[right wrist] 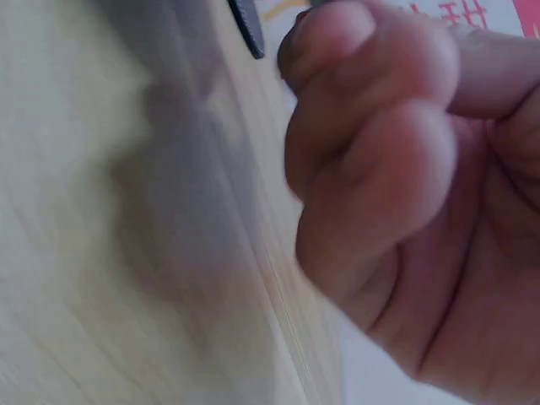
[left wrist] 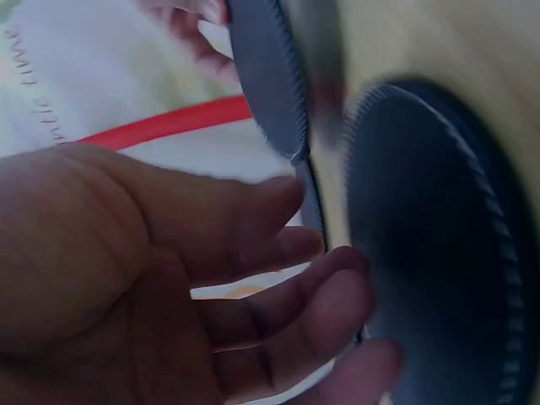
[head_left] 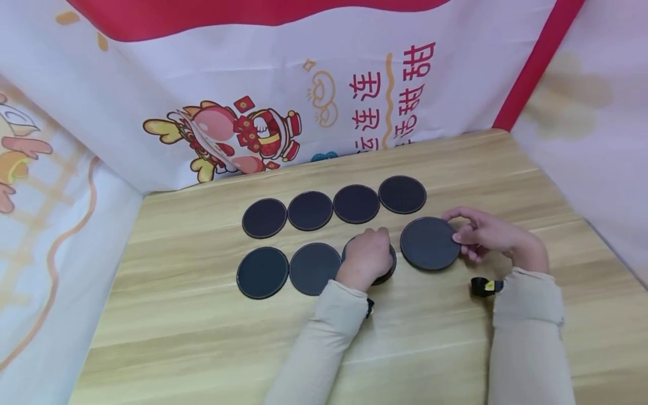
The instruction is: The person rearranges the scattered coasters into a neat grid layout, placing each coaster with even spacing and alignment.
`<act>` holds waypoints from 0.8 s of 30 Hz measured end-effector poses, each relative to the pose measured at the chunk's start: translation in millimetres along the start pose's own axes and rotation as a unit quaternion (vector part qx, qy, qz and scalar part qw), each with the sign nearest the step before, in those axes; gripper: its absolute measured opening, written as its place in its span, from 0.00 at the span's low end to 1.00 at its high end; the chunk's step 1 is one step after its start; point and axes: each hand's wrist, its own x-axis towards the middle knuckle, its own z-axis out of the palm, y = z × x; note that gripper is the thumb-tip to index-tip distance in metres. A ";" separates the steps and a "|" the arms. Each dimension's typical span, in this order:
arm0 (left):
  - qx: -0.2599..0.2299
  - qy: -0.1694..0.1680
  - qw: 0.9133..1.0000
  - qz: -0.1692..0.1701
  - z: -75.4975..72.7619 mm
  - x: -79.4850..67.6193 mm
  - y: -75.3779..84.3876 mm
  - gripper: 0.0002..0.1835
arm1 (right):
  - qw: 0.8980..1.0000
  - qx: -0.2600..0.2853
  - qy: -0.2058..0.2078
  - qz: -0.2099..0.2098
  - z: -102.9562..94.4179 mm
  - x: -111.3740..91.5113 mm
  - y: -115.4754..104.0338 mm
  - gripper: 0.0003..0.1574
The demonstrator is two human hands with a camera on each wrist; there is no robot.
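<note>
Round black coasters with stitched rims lie in two rows. My right hand (head_left: 481,233) pinches the right edge of a coaster (head_left: 429,243) between thumb and fingers, holding it raised off the table at the front row's right end. My left hand (head_left: 367,256) is over the neighbouring coaster (head_left: 387,274), covering much of it. In the left wrist view its loosely bent fingers (left wrist: 337,308) come close to a coaster (left wrist: 439,245); whether they touch it I cannot tell. Beyond appears the coaster (left wrist: 268,76) in my right hand. Only a dark edge (right wrist: 247,29) shows past the right fingers.
Two more front-row coasters (head_left: 262,273) (head_left: 315,269) lie to the left. Behind them runs a back row of several coasters (head_left: 356,203). The wooden table (head_left: 202,337) meets printed cloth walls (head_left: 283,62) at the back and sides.
</note>
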 end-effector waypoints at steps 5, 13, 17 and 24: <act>0.033 0.011 0.999 -0.040 7.9 4.3 -1.7 0.23 | 0.999 -0.025 -0.013 0.039 8.3 11.3 -5.9 0.33; 0.027 0.027 0.994 -0.104 21.3 1.1 -17.5 0.27 | 0.996 -0.041 -0.048 0.068 27.3 31.0 -13.5 0.34; 0.041 0.051 0.991 -0.115 38.4 2.8 -5.9 0.31 | 0.997 -0.019 -0.063 0.051 26.1 21.6 4.9 0.32; 0.042 0.004 0.996 -0.084 76.9 -5.2 36.6 0.32 | 0.995 0.019 -0.059 0.080 22.9 -34.3 64.3 0.30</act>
